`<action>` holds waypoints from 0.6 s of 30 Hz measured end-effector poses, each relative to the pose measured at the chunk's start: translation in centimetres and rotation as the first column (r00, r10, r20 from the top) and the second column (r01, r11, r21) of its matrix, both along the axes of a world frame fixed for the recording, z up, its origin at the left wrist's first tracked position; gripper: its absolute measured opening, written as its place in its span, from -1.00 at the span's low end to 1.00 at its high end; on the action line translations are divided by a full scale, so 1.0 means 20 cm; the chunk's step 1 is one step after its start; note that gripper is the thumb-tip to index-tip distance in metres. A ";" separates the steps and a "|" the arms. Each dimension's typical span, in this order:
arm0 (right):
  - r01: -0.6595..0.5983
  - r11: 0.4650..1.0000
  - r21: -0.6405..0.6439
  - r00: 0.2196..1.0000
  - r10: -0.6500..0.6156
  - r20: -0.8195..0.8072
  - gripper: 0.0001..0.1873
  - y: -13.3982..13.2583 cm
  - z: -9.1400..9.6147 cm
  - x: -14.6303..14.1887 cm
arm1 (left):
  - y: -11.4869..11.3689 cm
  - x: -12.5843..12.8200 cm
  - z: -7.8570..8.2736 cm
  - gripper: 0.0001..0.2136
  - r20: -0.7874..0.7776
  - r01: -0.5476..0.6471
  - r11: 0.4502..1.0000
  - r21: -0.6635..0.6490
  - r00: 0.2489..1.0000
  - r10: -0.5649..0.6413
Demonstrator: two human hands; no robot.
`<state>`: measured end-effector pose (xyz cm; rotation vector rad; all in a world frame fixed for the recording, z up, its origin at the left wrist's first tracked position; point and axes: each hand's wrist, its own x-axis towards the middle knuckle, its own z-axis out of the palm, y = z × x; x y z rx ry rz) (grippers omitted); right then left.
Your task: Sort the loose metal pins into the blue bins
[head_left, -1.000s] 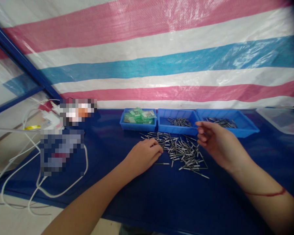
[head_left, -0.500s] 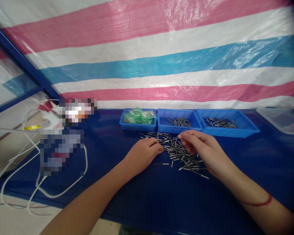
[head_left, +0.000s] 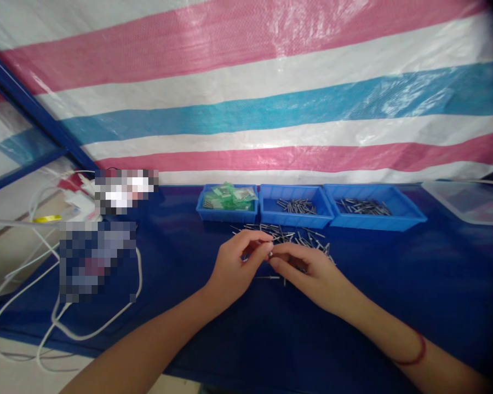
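Note:
A heap of small metal pins lies on the blue table in front of three blue bins. My left hand is lifted just off the table, fingers pinched around a small metal pin. My right hand meets it fingertip to fingertip over the near edge of the heap, also pinched at that pin. One loose pin lies between the hands on the cloth.
The left blue bin holds green packets; the middle bin and the right bin hold metal pins. A clear tray sits far right. White cables loop at the left. A striped tarpaulin hangs behind.
My right hand came back from the right bin, crossed the heap and met my left hand. My left hand lifted and pinched up from the heap's left edge.

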<state>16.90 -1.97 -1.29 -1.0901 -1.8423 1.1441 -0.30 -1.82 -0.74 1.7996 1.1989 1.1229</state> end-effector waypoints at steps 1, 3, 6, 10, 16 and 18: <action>0.008 1.000 -0.012 1.000 -0.008 -0.002 -0.78 0.00 0.00 0.00 | 0.00 0.00 -0.01 -0.83 0.020 0.001 1.000 -0.030 1.000 0.000; 0.018 0.999 -0.032 1.000 -0.018 -0.008 -0.76 0.00 0.01 0.00 | 0.00 0.01 -0.02 -0.81 0.056 0.005 0.997 -0.075 0.998 -0.001; 0.024 0.998 -0.053 0.999 -0.026 -0.023 -0.73 0.00 0.02 0.01 | 0.01 0.01 -0.02 -0.79 0.067 0.021 0.995 -0.093 0.998 -0.014; 0.045 0.997 -0.062 0.999 -0.047 -0.026 -0.76 0.00 0.02 0.01 | 0.02 0.00 -0.01 -0.86 -0.006 0.021 0.998 -0.064 1.000 -0.022; 0.048 0.982 -0.183 0.988 -0.073 -0.135 -0.81 0.00 0.02 0.00 | 0.02 0.00 0.01 -0.89 0.020 0.053 0.999 0.000 0.998 -0.053; 0.045 0.975 -0.219 0.984 -0.081 -0.159 -0.81 0.00 0.02 0.00 | 0.01 0.00 0.02 -0.90 0.026 0.063 0.997 0.035 0.998 -0.064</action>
